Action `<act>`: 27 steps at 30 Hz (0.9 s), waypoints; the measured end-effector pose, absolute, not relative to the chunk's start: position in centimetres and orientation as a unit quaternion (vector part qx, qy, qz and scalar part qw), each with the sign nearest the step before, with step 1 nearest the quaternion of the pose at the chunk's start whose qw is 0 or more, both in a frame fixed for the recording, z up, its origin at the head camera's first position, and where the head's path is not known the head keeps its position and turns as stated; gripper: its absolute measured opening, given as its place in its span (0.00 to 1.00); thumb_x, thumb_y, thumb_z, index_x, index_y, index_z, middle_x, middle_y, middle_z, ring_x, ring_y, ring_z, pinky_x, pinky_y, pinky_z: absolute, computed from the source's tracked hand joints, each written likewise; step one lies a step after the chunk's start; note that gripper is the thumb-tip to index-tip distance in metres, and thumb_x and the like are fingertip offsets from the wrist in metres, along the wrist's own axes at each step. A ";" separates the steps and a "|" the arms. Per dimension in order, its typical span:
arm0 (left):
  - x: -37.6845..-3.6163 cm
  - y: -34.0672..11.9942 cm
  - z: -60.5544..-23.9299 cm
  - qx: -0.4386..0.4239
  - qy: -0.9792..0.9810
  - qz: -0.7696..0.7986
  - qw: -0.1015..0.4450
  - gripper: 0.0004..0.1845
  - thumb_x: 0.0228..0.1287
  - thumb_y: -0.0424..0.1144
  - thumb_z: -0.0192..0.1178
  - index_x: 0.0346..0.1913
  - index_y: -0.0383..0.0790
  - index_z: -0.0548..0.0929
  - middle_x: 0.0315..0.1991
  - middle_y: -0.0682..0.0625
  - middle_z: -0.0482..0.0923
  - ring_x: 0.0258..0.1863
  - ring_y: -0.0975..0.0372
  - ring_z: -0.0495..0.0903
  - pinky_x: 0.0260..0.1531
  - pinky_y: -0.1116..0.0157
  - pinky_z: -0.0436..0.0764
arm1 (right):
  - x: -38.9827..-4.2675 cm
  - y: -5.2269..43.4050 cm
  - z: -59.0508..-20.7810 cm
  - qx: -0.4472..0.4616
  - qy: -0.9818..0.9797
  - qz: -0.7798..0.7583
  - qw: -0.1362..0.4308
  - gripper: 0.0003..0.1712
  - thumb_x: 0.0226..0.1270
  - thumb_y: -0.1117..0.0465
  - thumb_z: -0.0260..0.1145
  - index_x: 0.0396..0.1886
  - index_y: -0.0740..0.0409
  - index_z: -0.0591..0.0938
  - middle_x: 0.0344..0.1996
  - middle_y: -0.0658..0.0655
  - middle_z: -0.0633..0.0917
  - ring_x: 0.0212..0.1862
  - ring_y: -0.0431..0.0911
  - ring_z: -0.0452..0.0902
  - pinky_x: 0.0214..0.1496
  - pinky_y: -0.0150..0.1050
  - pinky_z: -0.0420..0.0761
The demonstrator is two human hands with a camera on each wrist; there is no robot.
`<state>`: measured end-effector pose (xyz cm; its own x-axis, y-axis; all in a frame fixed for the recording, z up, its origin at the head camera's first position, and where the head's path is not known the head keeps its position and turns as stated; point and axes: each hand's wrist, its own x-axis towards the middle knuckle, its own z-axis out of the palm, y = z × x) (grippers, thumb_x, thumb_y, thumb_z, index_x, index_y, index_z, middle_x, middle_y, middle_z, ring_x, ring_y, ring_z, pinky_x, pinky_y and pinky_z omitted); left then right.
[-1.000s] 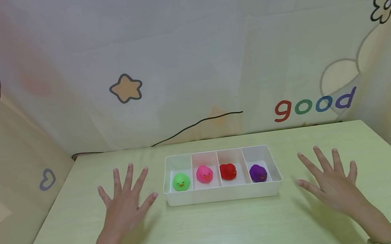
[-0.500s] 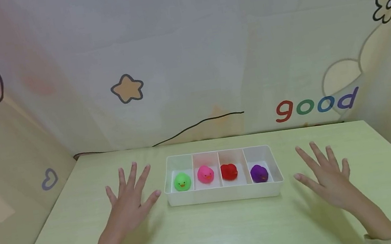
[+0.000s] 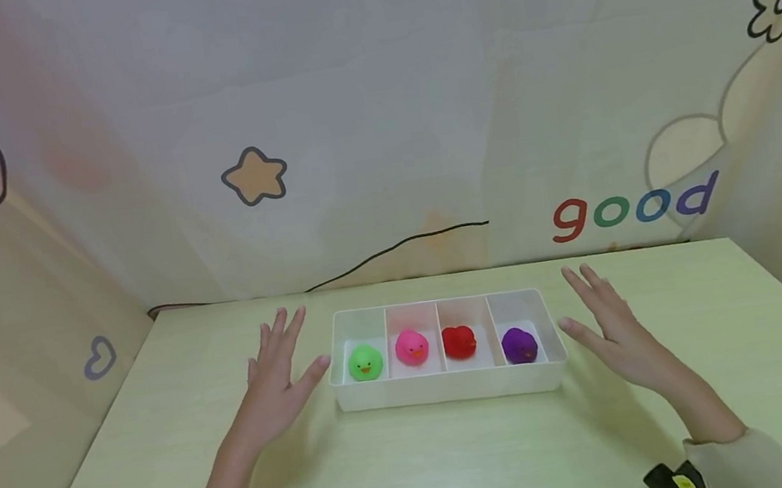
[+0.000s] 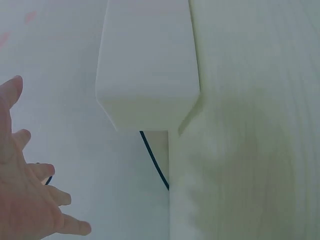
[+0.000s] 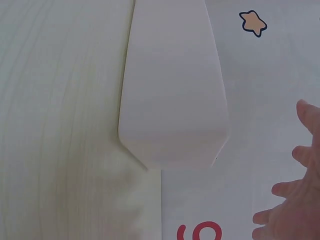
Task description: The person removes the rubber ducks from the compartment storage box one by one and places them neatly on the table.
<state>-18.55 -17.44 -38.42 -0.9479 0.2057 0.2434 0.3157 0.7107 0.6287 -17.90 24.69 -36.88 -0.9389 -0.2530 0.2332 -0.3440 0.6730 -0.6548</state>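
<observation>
We see a white tray [image 3: 450,388] standing on the surface [image 3: 463,473], with four small toys inside it, one to a compartment. From the tray's left end they run green toy [image 3: 365,362], pink toy [image 3: 412,348], red toy [image 3: 460,342] and purple toy [image 3: 520,345]. The separate compartments probably keep such rounded pieces from rolling together. The left hand [image 3: 278,387] is just beside the tray's left end and the right hand [image 3: 616,341] just beside its right end, both apart from it. Their fingers are extended and grasp nothing; we judge that this mirrored placing leaves both ends equally within reach.

The tray looks like smooth, thin plastic, a long box whose walls narrow towards the base. We take the toys for soft rubber, squat and rounded; the green and pink ones show orange beaks, while we cannot make out the red one's face. Beneath the tray, the surface has a pale, faint wood grain; behind it hangs a printed cloth [image 3: 355,106], lightly creased.
</observation>
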 end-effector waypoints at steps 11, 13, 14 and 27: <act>-19.6 -16.4 -38.6 -0.153 -0.882 -0.437 0.086 0.37 0.65 0.50 0.52 0.71 0.50 0.47 0.71 0.43 0.44 0.69 0.46 0.45 0.58 0.38 0.51 | -19.5 23.4 -37.1 0.170 -0.889 0.423 0.045 0.41 0.66 0.55 0.58 0.71 0.57 0.48 0.70 0.65 0.47 0.69 0.64 0.41 0.61 0.65 0.50; -19.8 -16.3 -38.7 -0.148 -0.876 -0.452 0.081 0.37 0.65 0.49 0.53 0.71 0.49 0.47 0.70 0.42 0.46 0.68 0.45 0.48 0.58 0.38 0.53 | -19.8 23.3 -37.2 0.165 -0.883 0.437 0.040 0.41 0.66 0.56 0.58 0.71 0.59 0.49 0.70 0.65 0.49 0.68 0.65 0.44 0.62 0.61 0.53; -20.0 -16.3 -38.7 -0.146 -0.871 -0.463 0.076 0.37 0.65 0.49 0.53 0.71 0.50 0.48 0.70 0.42 0.47 0.67 0.44 0.49 0.58 0.39 0.54 | -19.9 23.3 -37.2 0.163 -0.880 0.444 0.037 0.41 0.65 0.56 0.59 0.71 0.59 0.50 0.69 0.65 0.50 0.67 0.65 0.46 0.63 0.59 0.55; -20.4 -15.8 -38.7 -0.108 -0.821 -0.560 -0.025 0.32 0.64 0.45 0.56 0.67 0.50 0.55 0.66 0.37 0.54 0.64 0.43 0.58 0.57 0.45 0.63 | -20.4 22.9 -37.5 0.163 -0.859 0.485 0.000 0.38 0.61 0.60 0.64 0.67 0.65 0.58 0.64 0.68 0.63 0.63 0.62 0.60 0.59 0.51 0.64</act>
<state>-20.41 -15.80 -38.66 -0.9753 0.2060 0.0794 0.1490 0.3489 0.9252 -20.44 22.92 -37.54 -0.9469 -0.2804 0.1576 -0.2800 0.4771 -0.8330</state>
